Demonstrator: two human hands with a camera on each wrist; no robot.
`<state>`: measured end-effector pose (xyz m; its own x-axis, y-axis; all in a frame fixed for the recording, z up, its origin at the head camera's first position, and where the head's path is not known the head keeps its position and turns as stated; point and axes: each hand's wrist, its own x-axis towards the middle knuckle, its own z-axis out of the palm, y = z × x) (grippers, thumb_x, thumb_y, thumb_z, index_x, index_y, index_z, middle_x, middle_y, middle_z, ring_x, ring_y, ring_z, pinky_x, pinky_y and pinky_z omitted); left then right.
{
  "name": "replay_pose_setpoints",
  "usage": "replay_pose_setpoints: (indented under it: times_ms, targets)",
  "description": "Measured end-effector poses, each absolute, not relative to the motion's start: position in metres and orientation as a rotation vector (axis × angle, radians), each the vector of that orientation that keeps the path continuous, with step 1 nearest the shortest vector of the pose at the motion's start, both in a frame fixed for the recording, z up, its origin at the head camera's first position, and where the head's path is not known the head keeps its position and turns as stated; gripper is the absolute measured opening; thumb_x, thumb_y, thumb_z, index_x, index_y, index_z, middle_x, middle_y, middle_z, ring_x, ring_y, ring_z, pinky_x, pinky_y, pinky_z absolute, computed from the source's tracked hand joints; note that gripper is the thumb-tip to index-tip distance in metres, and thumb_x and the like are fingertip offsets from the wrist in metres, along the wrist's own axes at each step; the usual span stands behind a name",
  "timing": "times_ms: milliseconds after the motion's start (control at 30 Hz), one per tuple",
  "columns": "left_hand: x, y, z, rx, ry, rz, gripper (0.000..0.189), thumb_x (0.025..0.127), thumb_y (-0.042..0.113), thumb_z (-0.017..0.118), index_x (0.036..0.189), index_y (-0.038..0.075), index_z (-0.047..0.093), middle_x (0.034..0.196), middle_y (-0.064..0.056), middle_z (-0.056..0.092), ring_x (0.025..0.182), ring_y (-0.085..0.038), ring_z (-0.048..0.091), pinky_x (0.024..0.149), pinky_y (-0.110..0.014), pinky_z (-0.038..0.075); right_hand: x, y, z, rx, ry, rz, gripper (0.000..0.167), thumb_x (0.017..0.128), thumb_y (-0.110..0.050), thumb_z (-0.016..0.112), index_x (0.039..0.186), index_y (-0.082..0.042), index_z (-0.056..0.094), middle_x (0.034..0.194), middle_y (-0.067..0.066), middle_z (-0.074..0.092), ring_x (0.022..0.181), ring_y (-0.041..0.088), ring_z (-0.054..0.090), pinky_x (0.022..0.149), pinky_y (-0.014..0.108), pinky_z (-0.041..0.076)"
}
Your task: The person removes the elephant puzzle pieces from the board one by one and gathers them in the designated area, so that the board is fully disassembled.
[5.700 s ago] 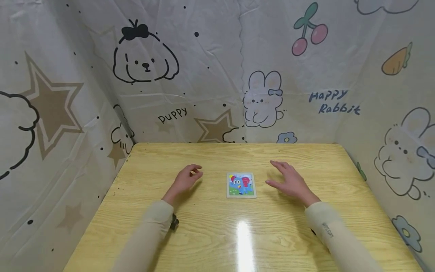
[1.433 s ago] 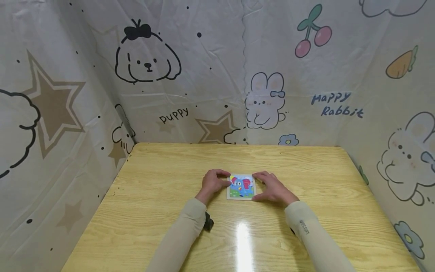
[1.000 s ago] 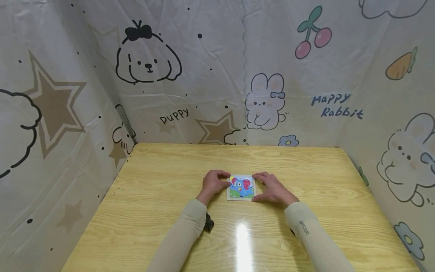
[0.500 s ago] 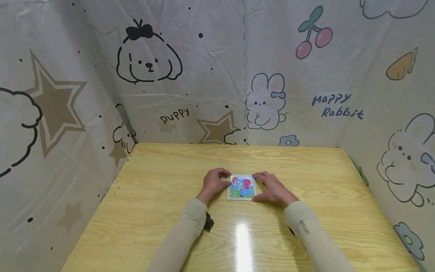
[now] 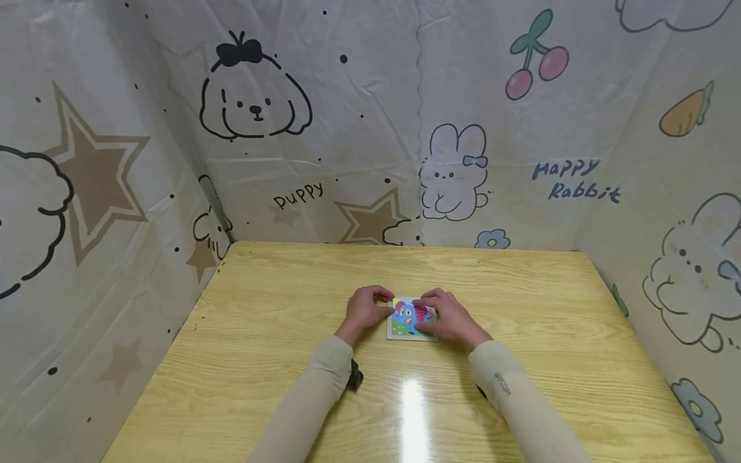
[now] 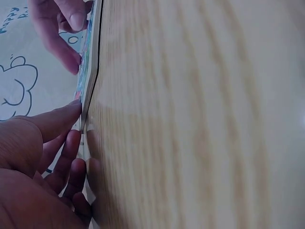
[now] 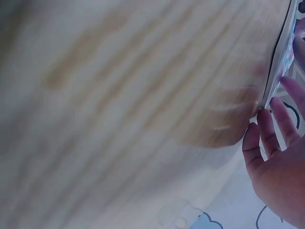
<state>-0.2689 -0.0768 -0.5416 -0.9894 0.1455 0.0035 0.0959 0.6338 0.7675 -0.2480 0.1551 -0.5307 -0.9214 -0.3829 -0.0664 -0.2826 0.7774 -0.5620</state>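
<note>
A small square elephant jigsaw puzzle (image 5: 402, 326) in a pale frame lies on the wooden table (image 5: 278, 283). My left hand (image 5: 363, 314) holds its left side; in the left wrist view the thumb lies on the upper face and the fingers bend at the edge of the puzzle (image 6: 89, 67). My right hand (image 5: 453, 318) reaches over the right part of the picture, thumb and forefinger spread apart, covering some of it. In the right wrist view the other fingers of my right hand (image 7: 286, 176) are loosely bent at the puzzle's edge.
A printed cloth (image 5: 359, 83) with rabbits, stars and a puppy hangs behind the table and on both sides. A bright light reflection streaks the tabletop in front of the puzzle. A small black device (image 5: 355, 376) sits at my left wrist.
Both hands came inward from apart to the puzzle's sides. In the last half second my right hand slid left from the right edge onto the picture. My left hand stayed put.
</note>
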Motion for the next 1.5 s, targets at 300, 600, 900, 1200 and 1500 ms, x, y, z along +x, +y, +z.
replay_pose_setpoints:
  times_ms: [300, 600, 900, 1200, 1500]
  targets:
    - [-0.273, -0.077, -0.544, 0.259, 2.782, 1.288, 0.019, 0.088, 0.017, 0.084, 0.106, 0.014, 0.079, 0.106, -0.004, 0.076, 0.103, -0.024, 0.067, 0.095, -0.043, 0.05, -0.251, 0.151, -0.531, -0.465, 2.814, -0.818, 0.049, 0.091, -0.031, 0.081, 0.137, -0.018, 0.069, 0.142, 0.012, 0.053, 0.128, 0.036, 0.047, 0.108, 0.056, 0.044]
    - [-0.274, -0.079, -0.543, 0.285, 2.785, 1.235, 0.021, 0.089, 0.019, 0.083, 0.109, 0.013, 0.079, 0.109, -0.005, 0.075, 0.103, -0.024, 0.066, 0.095, -0.043, 0.051, -0.252, 0.149, -0.532, -0.452, 2.808, -0.778, 0.048, 0.092, -0.033, 0.08, 0.138, -0.02, 0.069, 0.142, 0.009, 0.052, 0.129, 0.034, 0.046, 0.107, 0.054, 0.044]
    - [-0.274, -0.078, -0.54, 0.345, 2.821, 1.182, 0.018, 0.091, 0.016, 0.081, 0.108, 0.011, 0.079, 0.107, -0.007, 0.073, 0.098, -0.022, 0.062, 0.089, -0.038, 0.05, -0.252, 0.148, -0.53, -0.425, 2.807, -0.781, 0.048, 0.092, -0.031, 0.081, 0.137, -0.021, 0.07, 0.143, 0.009, 0.051, 0.13, 0.035, 0.045, 0.11, 0.055, 0.042]
    - [-0.273, -0.076, -0.536, 0.441, 2.871, 1.126, 0.019, 0.092, 0.016, 0.08, 0.109, 0.009, 0.078, 0.101, -0.005, 0.069, 0.086, -0.016, 0.056, 0.079, -0.031, 0.048, -0.251, 0.147, -0.529, -0.412, 2.806, -0.804, 0.047, 0.091, -0.03, 0.082, 0.135, -0.02, 0.071, 0.143, 0.01, 0.052, 0.13, 0.035, 0.046, 0.109, 0.055, 0.043]
    - [-0.274, -0.077, -0.54, 0.391, 2.818, 1.156, 0.018, 0.092, 0.015, 0.08, 0.108, 0.008, 0.077, 0.101, -0.005, 0.07, 0.087, -0.016, 0.057, 0.08, -0.032, 0.049, -0.253, 0.142, -0.531, -0.372, 2.846, -0.851, 0.039, 0.089, -0.033, 0.083, 0.125, -0.017, 0.077, 0.133, 0.01, 0.056, 0.121, 0.032, 0.051, 0.105, 0.053, 0.047]
